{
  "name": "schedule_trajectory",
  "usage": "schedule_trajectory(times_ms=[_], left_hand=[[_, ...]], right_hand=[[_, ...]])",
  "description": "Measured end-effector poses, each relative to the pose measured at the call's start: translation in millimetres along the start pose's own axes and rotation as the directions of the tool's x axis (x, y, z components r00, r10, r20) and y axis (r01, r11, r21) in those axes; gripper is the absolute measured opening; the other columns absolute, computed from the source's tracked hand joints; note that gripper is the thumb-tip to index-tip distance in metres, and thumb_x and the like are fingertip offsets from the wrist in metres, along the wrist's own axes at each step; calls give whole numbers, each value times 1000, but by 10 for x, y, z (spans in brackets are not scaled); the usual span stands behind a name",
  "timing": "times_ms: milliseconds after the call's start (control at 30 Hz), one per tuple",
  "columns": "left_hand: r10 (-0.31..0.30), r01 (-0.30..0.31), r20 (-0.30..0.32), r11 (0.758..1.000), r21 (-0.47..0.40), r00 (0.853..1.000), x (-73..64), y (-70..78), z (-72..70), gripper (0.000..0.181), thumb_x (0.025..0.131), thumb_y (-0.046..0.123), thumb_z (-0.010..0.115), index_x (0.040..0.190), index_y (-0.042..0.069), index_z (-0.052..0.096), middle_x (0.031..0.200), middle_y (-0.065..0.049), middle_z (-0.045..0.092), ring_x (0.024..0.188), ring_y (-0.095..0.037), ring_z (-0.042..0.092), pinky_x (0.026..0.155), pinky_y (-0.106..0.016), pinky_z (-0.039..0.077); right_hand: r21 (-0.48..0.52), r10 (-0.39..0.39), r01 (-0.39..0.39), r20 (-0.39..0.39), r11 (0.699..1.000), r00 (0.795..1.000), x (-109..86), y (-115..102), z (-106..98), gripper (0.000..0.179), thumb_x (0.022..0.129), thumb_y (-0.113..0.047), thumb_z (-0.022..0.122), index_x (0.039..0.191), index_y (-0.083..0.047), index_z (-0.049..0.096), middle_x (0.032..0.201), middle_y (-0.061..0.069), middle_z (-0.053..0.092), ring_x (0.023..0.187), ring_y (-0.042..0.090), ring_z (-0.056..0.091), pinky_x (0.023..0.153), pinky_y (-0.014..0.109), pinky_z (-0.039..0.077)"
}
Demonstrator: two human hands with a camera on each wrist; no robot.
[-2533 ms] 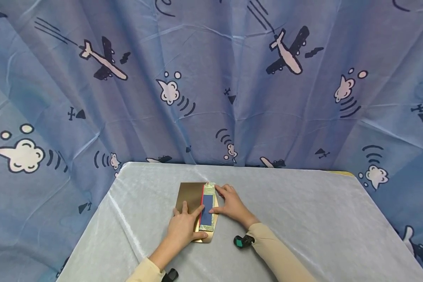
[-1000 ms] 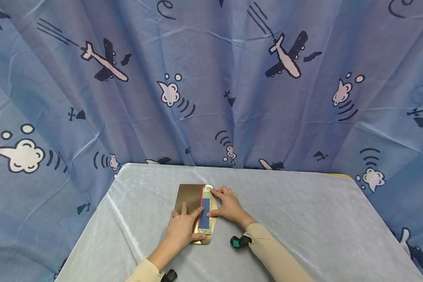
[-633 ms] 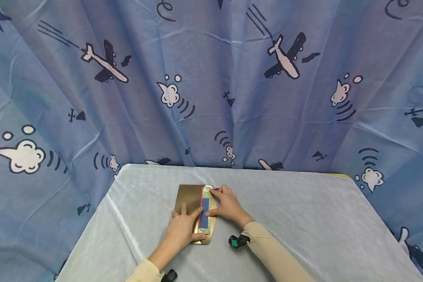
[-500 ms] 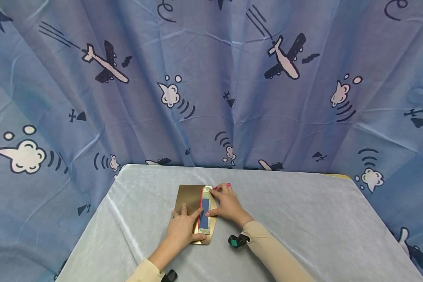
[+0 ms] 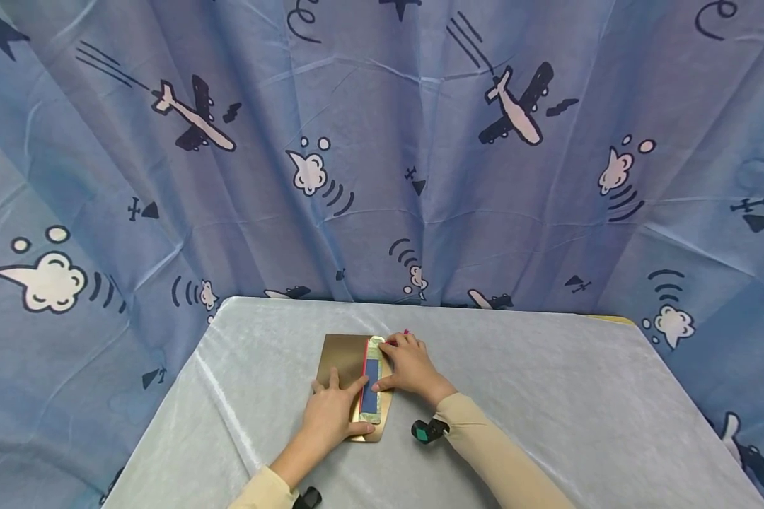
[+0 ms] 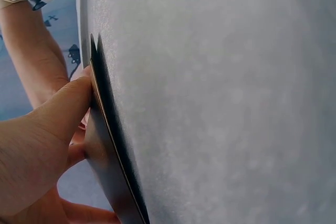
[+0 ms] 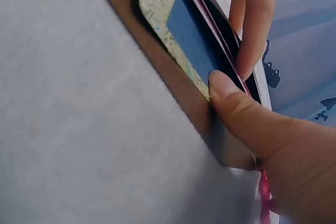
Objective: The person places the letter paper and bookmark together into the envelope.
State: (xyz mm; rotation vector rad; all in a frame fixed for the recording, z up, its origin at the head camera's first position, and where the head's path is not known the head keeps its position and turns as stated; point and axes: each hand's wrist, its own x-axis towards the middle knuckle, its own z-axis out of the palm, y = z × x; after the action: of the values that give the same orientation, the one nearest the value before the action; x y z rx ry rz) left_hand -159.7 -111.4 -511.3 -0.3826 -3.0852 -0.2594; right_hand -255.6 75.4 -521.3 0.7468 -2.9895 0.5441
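Note:
On the table lies a flat bronze-gold card piece (image 5: 344,353), seemingly an envelope, with a slanted paler part at its right. Along that part lies a narrow bookmark-like strip (image 5: 371,399) with a blue panel, a pale green patterned border and a red edge. My left hand (image 5: 330,412) presses on the envelope with spread fingers, its index fingertip at the strip's left edge and its thumb by the near end. My right hand (image 5: 414,367) holds the strip's right edge between thumb and index finger. A red cord (image 7: 265,198) shows beside it in the right wrist view.
A pale, whitish cloth covers the table (image 5: 535,396). Behind it hangs a blue curtain (image 5: 356,92) printed with aeroplanes and clouds. A yellow edge (image 5: 614,319) peeks out at the table's back right corner.
The right hand and the strip have shifted slightly left over the envelope. A bit of red cord has come into sight above the right fingers. The left hand stays in place.

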Motion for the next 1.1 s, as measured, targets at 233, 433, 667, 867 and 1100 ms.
schedule_trajectory(times_ms=[233,433,667,867,1100], left_hand=[[8,-8,-1,1000,-27,1000,-1,-3,-1,90,64,68,78,141,27,55,139,-39,49,108,-67,56,72,-54,58],[3,-3,-4,1000,-15,1000,-5,-10,-7,90,64,69,77,141,29,55,140,-38,49,107,-66,57,69,-52,58],[3,-3,-11,1000,-10,1000,-8,-19,-16,90,64,70,77,141,29,54,140,-37,50,107,-64,58,70,-52,58],[0,0,-16,1000,-26,1000,-8,-23,-18,90,64,68,79,141,29,55,139,-37,50,108,-65,57,70,-52,58],[8,-9,-23,999,-33,1000,-3,-31,-9,89,64,67,79,140,28,55,139,-37,51,107,-65,58,69,-52,58]], right_hand=[[19,-13,13,18,1000,1000,11,-38,-23,96,62,-54,88,138,-5,57,117,10,56,100,24,45,92,50,37],[66,-25,24,16,998,1000,23,-56,-14,98,61,-49,90,139,-2,55,123,13,56,105,27,48,91,49,38],[102,19,-17,-18,995,1000,-1,-51,12,107,59,-49,91,143,1,47,121,15,56,109,29,50,93,51,40],[95,53,-47,-67,994,996,-9,-38,81,102,59,-52,91,139,0,54,116,13,56,104,28,49,92,51,41],[79,59,-54,-65,995,996,-42,-66,81,99,62,-52,89,140,-4,54,120,15,54,106,30,48,90,53,41]])
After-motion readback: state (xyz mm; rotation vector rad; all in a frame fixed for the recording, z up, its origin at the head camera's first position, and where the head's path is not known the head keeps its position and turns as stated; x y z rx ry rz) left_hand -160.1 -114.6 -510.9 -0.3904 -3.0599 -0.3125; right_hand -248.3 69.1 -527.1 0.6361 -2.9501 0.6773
